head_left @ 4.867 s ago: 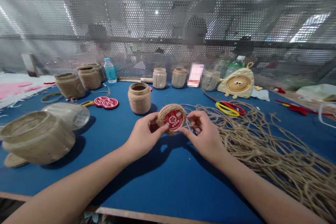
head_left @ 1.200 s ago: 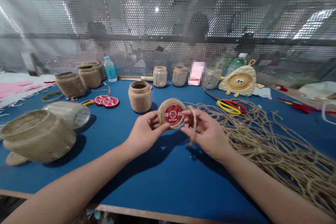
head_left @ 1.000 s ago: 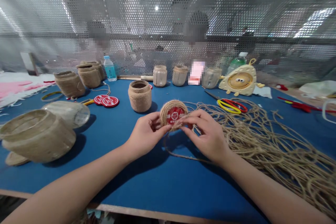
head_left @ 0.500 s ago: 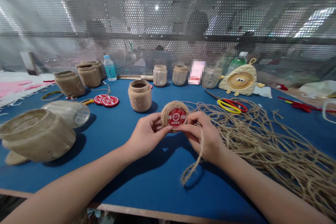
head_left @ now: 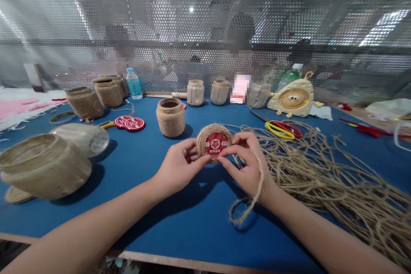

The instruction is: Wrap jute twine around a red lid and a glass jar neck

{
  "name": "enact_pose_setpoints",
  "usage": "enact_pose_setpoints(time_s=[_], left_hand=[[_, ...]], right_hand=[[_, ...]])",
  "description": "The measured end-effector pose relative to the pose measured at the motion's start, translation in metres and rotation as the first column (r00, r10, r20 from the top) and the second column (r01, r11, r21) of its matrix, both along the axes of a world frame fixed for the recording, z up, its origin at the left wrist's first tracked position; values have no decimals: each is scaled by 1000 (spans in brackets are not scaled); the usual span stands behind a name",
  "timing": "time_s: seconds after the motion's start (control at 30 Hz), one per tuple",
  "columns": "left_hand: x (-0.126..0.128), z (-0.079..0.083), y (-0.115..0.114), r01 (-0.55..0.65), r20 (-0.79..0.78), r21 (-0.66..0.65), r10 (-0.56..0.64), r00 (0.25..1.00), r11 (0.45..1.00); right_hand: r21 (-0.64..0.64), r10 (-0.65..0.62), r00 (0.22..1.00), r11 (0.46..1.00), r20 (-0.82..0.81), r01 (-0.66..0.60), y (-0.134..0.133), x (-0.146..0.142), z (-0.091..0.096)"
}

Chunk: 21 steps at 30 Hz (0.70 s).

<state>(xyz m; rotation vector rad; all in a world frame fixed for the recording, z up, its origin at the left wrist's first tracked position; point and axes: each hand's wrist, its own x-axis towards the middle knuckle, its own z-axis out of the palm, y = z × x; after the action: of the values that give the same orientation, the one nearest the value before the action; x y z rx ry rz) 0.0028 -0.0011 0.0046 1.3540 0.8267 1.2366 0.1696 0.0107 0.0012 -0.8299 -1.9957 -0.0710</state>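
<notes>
A red jar lid [head_left: 215, 142] with a white flower print has jute twine [head_left: 205, 137] coiled round its rim. My left hand [head_left: 180, 167] is closed on the lid's left side, thumb along the lower edge. At the lower right edge, the thumb and index finger of my right hand [head_left: 248, 165] press together against it; its other fingers are bent near the right rim. A loose twine end [head_left: 257, 195] passes over my right hand and hangs in a curl above the table. Just beyond the lid stands a twine-wrapped jar [head_left: 171, 120] with an uncovered mouth.
A heap of loose twine [head_left: 314, 171] spreads over the right of the blue table [head_left: 138, 227]. Behind it lie scissors [head_left: 282, 130] and a yellow fan [head_left: 293, 97]. Wrapped jars [head_left: 84, 103], a bare jar [head_left: 91, 139] and red lids [head_left: 135, 124] are on the left.
My right hand's fingers have lifted and spread a little, with thumb and index still at the lid's edge. The loose twine end has swung right and curled. My left hand stays put.
</notes>
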Motion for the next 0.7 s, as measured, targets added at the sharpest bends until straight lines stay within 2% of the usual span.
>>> enact_pose_setpoints(time_s=[0.27, 0.4, 0.47, 0.57, 0.63, 0.7], left_hand=[[2, -2, -4, 13, -14, 48, -13, 1000, 999], [2, -3, -4, -3, -43, 77, 7, 999, 997], [1, -3, -3, -19, -71, 71, 24, 997, 997], [1, -1, -2, -28, -92, 53, 33, 995, 998], [0, 0, -1, -16, -69, 47, 19, 997, 999], [0, -1, -1, 24, -9, 44, -23, 1000, 999]], right_hand=[[-43, -40, 999, 998, -21, 40, -2, -1, 2], [-173, -60, 995, 984, -83, 44, -1, 0, 3], [-302, -43, 987, 953, -153, -5, 0, 0, 0], [-472, -4, 958, 871, -286, -138, 2, -1, -5], [-510, 15, 926, 832, -376, -220, 3, -2, -6], [-505, 10, 894, 822, -448, -263, 3, -5, -6]])
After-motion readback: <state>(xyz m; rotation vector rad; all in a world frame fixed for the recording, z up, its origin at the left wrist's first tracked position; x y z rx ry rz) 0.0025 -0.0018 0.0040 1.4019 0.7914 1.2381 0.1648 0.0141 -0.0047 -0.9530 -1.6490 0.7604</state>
